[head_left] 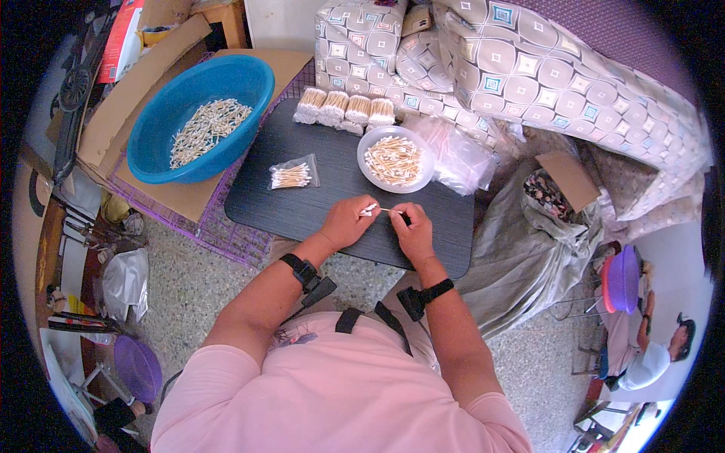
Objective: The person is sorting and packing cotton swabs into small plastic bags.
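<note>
The pink shirt (340,400) lies nearest the camera, both forearms reaching past it to the dark surface (279,208). A cotton swab (389,211) spans the gap between the hands, its long axis running roughly left to right. The right hand (412,229) pinches one end of its stick; the left hand (347,222) is curled around white swab tips (368,211) at the other. The white bowl (377,183) of swabs sits just beyond — nearer the right hand — while the small clear bag (314,171) lies beyond and left, nearer the left.
</note>
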Available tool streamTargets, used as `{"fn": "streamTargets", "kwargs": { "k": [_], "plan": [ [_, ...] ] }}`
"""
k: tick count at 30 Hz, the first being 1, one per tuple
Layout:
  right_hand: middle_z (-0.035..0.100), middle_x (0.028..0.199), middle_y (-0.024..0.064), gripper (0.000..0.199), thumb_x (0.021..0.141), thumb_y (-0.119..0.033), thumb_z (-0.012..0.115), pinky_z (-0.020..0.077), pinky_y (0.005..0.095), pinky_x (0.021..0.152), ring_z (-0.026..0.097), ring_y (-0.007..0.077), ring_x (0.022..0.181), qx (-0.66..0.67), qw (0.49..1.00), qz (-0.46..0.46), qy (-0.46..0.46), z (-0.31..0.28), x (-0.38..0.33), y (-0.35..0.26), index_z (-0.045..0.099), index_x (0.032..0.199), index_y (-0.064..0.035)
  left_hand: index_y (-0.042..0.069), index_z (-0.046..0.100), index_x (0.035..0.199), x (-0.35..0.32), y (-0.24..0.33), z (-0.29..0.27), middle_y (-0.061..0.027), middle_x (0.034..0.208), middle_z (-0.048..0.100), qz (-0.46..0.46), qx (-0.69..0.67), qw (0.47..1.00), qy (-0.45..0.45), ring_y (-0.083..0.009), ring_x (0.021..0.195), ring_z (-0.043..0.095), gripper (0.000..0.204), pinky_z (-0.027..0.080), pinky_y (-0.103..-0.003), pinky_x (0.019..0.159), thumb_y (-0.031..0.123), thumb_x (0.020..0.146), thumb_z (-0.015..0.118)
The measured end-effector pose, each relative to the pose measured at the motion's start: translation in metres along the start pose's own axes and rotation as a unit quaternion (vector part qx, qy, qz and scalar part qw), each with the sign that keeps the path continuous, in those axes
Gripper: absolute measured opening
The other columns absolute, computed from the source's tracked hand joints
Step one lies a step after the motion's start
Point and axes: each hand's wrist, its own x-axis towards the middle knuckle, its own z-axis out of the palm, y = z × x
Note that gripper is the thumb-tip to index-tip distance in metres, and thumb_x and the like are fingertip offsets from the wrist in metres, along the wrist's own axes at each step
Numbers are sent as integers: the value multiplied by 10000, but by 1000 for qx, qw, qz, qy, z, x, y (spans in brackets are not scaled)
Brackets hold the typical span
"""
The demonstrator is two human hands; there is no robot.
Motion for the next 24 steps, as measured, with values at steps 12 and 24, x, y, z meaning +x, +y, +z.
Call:
{"fn": "streamTargets", "kwargs": {
  "k": [12, 24],
  "plan": [
    [640, 838, 96, 110, 819, -156, 677, 478, 371, 714, 598, 278, 791, 17, 1000, 6, -8, 0, 0, 3, 636, 856, -61, 82, 604, 947, 0, 1, 1, -158, 873, 655, -36, -21, 999, -1, -378, 829, 626, 183, 481, -445, 685, 257, 895, 597],
    [648, 836, 88, 104, 811, -147, 693, 480, 365, 718, 601, 266, 793, 6, 1000, 0, -10, -1, 1, 4, 638, 845, -66, 71, 615, 927, 1, -1, 0, -162, 848, 657, -17, -22, 1000, 1, -372, 801, 633, 167, 490, -430, 680, 230, 874, 619]
  ]
}}
